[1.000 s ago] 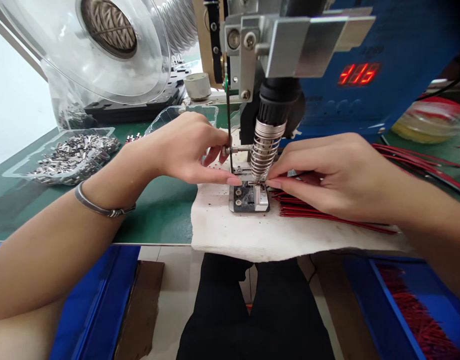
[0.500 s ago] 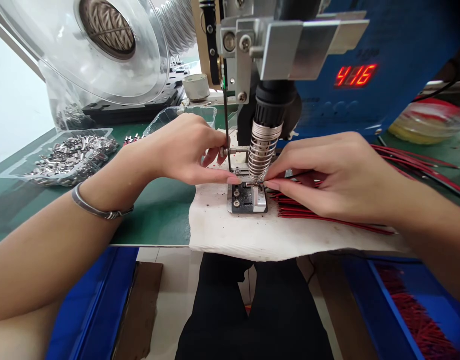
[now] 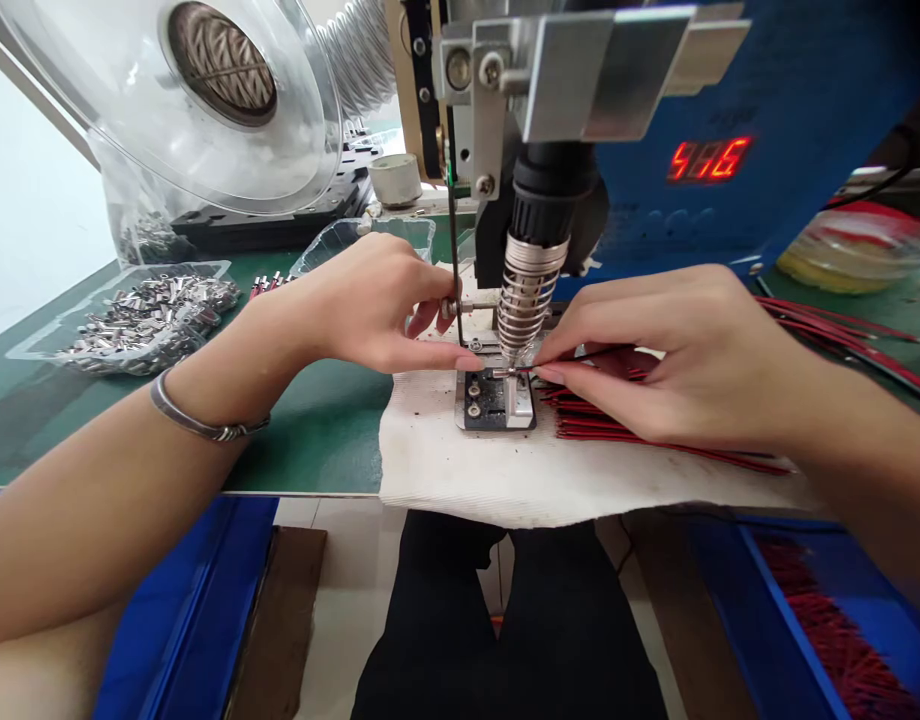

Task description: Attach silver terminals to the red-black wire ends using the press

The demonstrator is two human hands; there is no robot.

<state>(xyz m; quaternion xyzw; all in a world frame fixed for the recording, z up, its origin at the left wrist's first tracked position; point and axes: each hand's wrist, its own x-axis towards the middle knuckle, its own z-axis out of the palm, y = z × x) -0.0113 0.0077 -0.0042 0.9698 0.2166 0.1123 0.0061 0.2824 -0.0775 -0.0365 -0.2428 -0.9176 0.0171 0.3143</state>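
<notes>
My right hand [image 3: 670, 350] pinches a thin red wire [image 3: 521, 369] and holds its tip at the small metal fixture [image 3: 497, 398] under the ribbed metal nozzle [image 3: 527, 295] of the blue machine. My left hand [image 3: 370, 300] rests left of the fixture, thumb stretched to its edge, fingers curled near a thin black rod [image 3: 455, 260]; what they hold, if anything, is hidden. A bundle of red wires [image 3: 625, 425] lies on the white cloth [image 3: 445, 460] beneath my right hand.
A clear tray of small metal terminals [image 3: 141, 315] sits at the left on the green mat [image 3: 317, 420]. A clear plastic hood [image 3: 205, 90] stands behind it. The machine's red display [image 3: 706, 160] glows. A blue bin of red wires [image 3: 827, 630] is below right.
The hands have hardly moved. The red wire tip now shows between my right fingers at the fixture, and the digits on the display changed.
</notes>
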